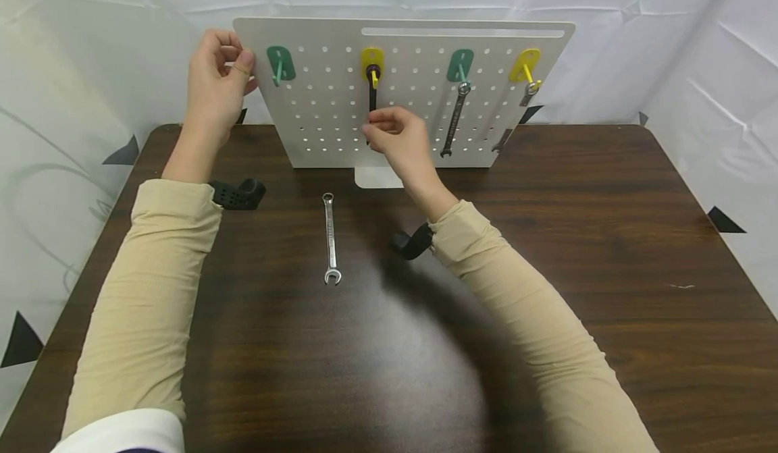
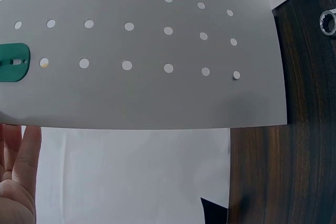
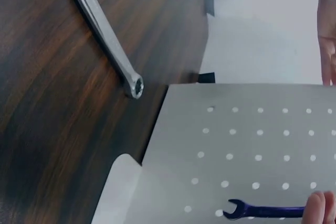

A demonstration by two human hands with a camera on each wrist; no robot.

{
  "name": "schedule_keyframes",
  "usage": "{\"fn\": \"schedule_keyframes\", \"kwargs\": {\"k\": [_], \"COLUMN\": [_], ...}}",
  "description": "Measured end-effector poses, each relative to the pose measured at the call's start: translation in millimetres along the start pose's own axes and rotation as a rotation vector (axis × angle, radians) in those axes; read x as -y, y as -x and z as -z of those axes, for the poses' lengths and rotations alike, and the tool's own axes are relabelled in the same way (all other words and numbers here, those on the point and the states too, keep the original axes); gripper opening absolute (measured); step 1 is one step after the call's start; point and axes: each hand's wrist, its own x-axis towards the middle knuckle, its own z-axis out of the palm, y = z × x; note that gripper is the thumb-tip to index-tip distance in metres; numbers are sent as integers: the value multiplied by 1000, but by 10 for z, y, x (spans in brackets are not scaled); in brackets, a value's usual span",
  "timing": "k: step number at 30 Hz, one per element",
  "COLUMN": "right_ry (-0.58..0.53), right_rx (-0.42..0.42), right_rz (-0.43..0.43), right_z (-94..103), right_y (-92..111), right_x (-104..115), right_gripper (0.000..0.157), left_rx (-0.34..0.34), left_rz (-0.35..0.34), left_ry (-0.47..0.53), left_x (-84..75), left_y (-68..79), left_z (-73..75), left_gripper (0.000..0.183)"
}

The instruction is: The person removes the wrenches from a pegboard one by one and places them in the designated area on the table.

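Note:
A light grey pegboard (image 1: pixel 328 32) stands upright at the back of the table. My left hand (image 1: pixel 219 88) holds its upper left edge, thumb in front and some fingers behind. My right hand (image 1: pixel 401 139) pinches the lower shaft of a dark combination wrench (image 1: pixel 373 95), whose ring end hangs on a yellow hook (image 1: pixel 372 57). The dark wrench's open end (image 3: pixel 239 209) points down past my fingertips in the right wrist view. On the tabletop in front of the board lies a silver combination wrench (image 1: pixel 331 237), open end toward me.
The left green hook (image 1: pixel 281 61) bears nothing. Another green hook (image 1: pixel 460 65) carries a hanging wrench (image 1: pixel 452 122), and the right yellow hook (image 1: pixel 524 65) carries one more wrench (image 1: pixel 529 95). The board's foot (image 1: pixel 378 177) juts onto the brown table (image 1: pixel 608 250). White sheeting surrounds the table.

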Motion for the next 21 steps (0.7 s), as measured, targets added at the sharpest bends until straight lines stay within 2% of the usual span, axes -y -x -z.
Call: {"fn": "schedule_keyframes", "kwargs": {"k": [5,9,15,21], "right_ry": [19,48,78,62], "right_rx": [-96,-139,-139,-119], "right_rz": [30,55,102,95], "right_z": [24,34,38,-2], "right_y": [-58,-105,-150,-161], "right_x": [-25,-65,-127,-142], "right_gripper": [24,25,28,30], "left_rx": [1,0,-10,-30], "left_rz": [2,-1,-10,-25], "left_ry": [-1,6,4,-17], "left_x": [6,20,35,44], "left_y": [-5,-12,-14,-10], "left_z": [2,11,18,11], "left_gripper": [5,6,9,11]}}
